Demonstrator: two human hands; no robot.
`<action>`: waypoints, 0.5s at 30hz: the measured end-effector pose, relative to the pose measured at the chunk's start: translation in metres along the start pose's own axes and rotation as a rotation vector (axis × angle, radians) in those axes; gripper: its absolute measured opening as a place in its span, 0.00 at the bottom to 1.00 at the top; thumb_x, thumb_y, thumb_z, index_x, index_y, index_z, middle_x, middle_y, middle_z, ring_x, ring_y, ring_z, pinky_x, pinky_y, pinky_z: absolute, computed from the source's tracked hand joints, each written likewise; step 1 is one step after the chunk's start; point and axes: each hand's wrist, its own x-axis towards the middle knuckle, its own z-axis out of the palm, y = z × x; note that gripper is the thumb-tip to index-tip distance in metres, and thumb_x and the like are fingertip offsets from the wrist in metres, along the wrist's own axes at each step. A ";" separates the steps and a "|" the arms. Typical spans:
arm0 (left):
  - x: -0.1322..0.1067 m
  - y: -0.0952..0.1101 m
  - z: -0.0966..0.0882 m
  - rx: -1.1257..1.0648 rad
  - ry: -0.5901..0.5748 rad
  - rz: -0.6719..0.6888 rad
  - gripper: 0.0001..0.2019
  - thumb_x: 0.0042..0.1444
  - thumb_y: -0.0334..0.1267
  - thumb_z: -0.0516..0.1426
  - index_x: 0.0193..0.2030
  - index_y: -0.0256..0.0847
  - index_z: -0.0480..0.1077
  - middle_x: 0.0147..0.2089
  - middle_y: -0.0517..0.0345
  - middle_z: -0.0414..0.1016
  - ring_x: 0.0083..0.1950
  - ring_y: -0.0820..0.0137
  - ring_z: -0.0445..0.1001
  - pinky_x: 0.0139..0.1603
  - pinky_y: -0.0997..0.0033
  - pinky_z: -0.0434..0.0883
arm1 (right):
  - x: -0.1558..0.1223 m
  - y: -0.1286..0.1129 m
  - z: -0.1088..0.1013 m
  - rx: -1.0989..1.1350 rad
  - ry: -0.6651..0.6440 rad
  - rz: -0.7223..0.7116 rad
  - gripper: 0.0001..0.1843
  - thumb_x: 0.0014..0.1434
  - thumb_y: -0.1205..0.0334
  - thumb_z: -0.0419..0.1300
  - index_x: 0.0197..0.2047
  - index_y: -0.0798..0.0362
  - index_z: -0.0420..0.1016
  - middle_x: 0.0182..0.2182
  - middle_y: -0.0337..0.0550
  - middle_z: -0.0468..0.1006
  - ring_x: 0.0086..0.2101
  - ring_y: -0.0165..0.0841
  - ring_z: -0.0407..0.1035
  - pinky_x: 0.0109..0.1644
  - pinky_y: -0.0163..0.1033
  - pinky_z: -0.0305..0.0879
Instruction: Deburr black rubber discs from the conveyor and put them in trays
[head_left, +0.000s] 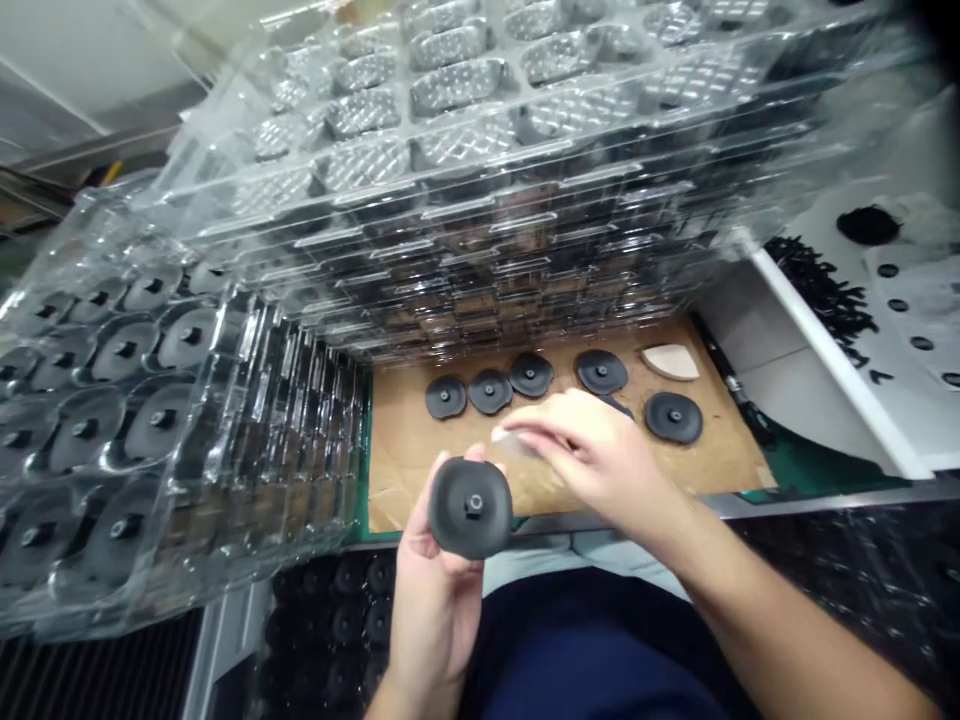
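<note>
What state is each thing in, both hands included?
Left hand: gripping a disc.
Right hand: pinching a white piece.
Disc: held, hub side toward the camera.
White piece: held, blurred.
Loose discs: six on the cardboard, one partly hidden.
Cardboard: lying flat.
Pale wedge: lying on the cardboard.
Left trays: stacked, loaded.
Back trays: stacked.
Black parts: loosely piled.

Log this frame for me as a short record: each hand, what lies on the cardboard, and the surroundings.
Left hand: left hand holds a dark disc, hub facing the camera
Right hand: right hand pinches a small pale item, blurred, identity unclear
Cardboard: cardboard sheet bears six more discs, one partly hidden by the right hand, and a cream-coloured piece
Behind: tall stack of clear trays
Left side: another tray stack with hubbed parts
Right side: small black parts on a white surface
</note>
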 end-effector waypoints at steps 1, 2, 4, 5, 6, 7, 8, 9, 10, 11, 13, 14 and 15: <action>0.000 0.002 -0.001 -0.030 0.020 0.021 0.29 0.33 0.39 0.72 0.47 0.50 0.75 0.47 0.58 0.80 0.48 0.64 0.78 0.45 0.76 0.75 | -0.008 0.013 0.008 -0.003 -0.032 0.101 0.11 0.64 0.65 0.53 0.42 0.52 0.77 0.36 0.41 0.81 0.35 0.32 0.70 0.41 0.38 0.61; 0.000 0.004 -0.001 -0.056 0.021 0.035 0.28 0.35 0.39 0.71 0.47 0.51 0.75 0.48 0.58 0.80 0.49 0.64 0.78 0.46 0.76 0.75 | -0.017 0.024 0.017 0.007 -0.063 0.170 0.11 0.64 0.64 0.53 0.41 0.51 0.78 0.35 0.41 0.81 0.34 0.33 0.70 0.40 0.38 0.63; 0.000 0.007 -0.002 -0.089 -0.022 0.034 0.26 0.37 0.40 0.70 0.48 0.50 0.75 0.49 0.57 0.79 0.50 0.64 0.78 0.47 0.76 0.74 | -0.039 0.041 0.036 0.042 -0.107 0.210 0.11 0.63 0.63 0.54 0.39 0.51 0.79 0.31 0.41 0.81 0.31 0.33 0.71 0.36 0.37 0.65; 0.000 0.007 -0.001 -0.104 -0.048 0.020 0.26 0.37 0.41 0.70 0.48 0.50 0.75 0.50 0.57 0.79 0.50 0.64 0.78 0.48 0.77 0.74 | -0.048 0.046 0.043 0.059 -0.115 0.217 0.11 0.63 0.63 0.54 0.37 0.52 0.79 0.29 0.41 0.81 0.29 0.33 0.72 0.35 0.37 0.66; 0.001 0.007 -0.001 -0.115 -0.070 0.003 0.27 0.37 0.42 0.70 0.48 0.49 0.75 0.50 0.56 0.79 0.49 0.65 0.78 0.48 0.78 0.73 | -0.055 0.047 0.047 0.074 -0.114 0.235 0.11 0.62 0.62 0.55 0.36 0.52 0.79 0.28 0.41 0.81 0.28 0.33 0.72 0.33 0.37 0.67; 0.001 0.007 0.000 -0.121 -0.085 -0.010 0.27 0.37 0.43 0.70 0.48 0.49 0.75 0.50 0.56 0.79 0.49 0.65 0.78 0.49 0.78 0.73 | -0.058 0.045 0.047 0.086 -0.103 0.258 0.11 0.62 0.62 0.55 0.36 0.52 0.79 0.28 0.41 0.81 0.28 0.33 0.73 0.33 0.36 0.68; 0.001 0.006 0.000 -0.121 -0.094 -0.021 0.27 0.38 0.43 0.70 0.49 0.49 0.74 0.51 0.56 0.79 0.50 0.65 0.78 0.49 0.77 0.73 | -0.056 0.039 0.044 0.094 -0.084 0.287 0.11 0.63 0.62 0.54 0.37 0.52 0.79 0.30 0.41 0.81 0.30 0.33 0.73 0.34 0.36 0.68; 0.001 0.005 0.001 -0.118 -0.098 -0.031 0.27 0.39 0.42 0.69 0.49 0.49 0.74 0.52 0.57 0.78 0.50 0.64 0.77 0.50 0.75 0.73 | -0.051 0.030 0.037 0.103 -0.044 0.315 0.11 0.63 0.62 0.54 0.40 0.52 0.78 0.33 0.42 0.81 0.32 0.32 0.74 0.34 0.35 0.69; 0.000 0.004 0.002 -0.117 -0.104 -0.034 0.26 0.39 0.42 0.69 0.49 0.49 0.74 0.52 0.57 0.78 0.51 0.64 0.77 0.50 0.74 0.73 | -0.044 0.018 0.029 0.118 0.013 0.332 0.11 0.64 0.62 0.53 0.43 0.52 0.77 0.37 0.42 0.81 0.34 0.32 0.74 0.36 0.34 0.69; 0.000 0.002 0.002 -0.119 -0.110 -0.033 0.26 0.40 0.41 0.69 0.49 0.49 0.74 0.52 0.57 0.78 0.51 0.65 0.76 0.50 0.74 0.73 | -0.034 0.004 0.019 0.133 0.062 0.328 0.11 0.65 0.62 0.53 0.46 0.51 0.75 0.40 0.42 0.80 0.37 0.31 0.73 0.37 0.33 0.69; -0.001 0.001 0.001 -0.127 -0.112 -0.057 0.25 0.42 0.40 0.68 0.51 0.49 0.73 0.51 0.56 0.78 0.51 0.66 0.76 0.50 0.75 0.73 | -0.015 -0.025 0.001 0.207 0.174 0.188 0.11 0.64 0.64 0.53 0.48 0.53 0.74 0.42 0.42 0.78 0.40 0.30 0.72 0.41 0.32 0.68; -0.001 0.000 0.000 -0.132 -0.109 -0.080 0.25 0.44 0.40 0.67 0.52 0.49 0.72 0.51 0.56 0.78 0.51 0.66 0.76 0.50 0.75 0.73 | -0.008 -0.038 -0.005 0.219 0.150 0.067 0.12 0.64 0.66 0.53 0.48 0.56 0.73 0.41 0.44 0.78 0.40 0.30 0.72 0.44 0.32 0.68; -0.001 0.000 -0.001 -0.129 -0.098 -0.103 0.26 0.45 0.39 0.67 0.54 0.49 0.71 0.51 0.55 0.78 0.52 0.66 0.76 0.50 0.74 0.73 | -0.004 -0.048 -0.008 0.221 0.106 -0.013 0.12 0.64 0.67 0.52 0.47 0.58 0.74 0.39 0.46 0.78 0.39 0.31 0.72 0.44 0.33 0.68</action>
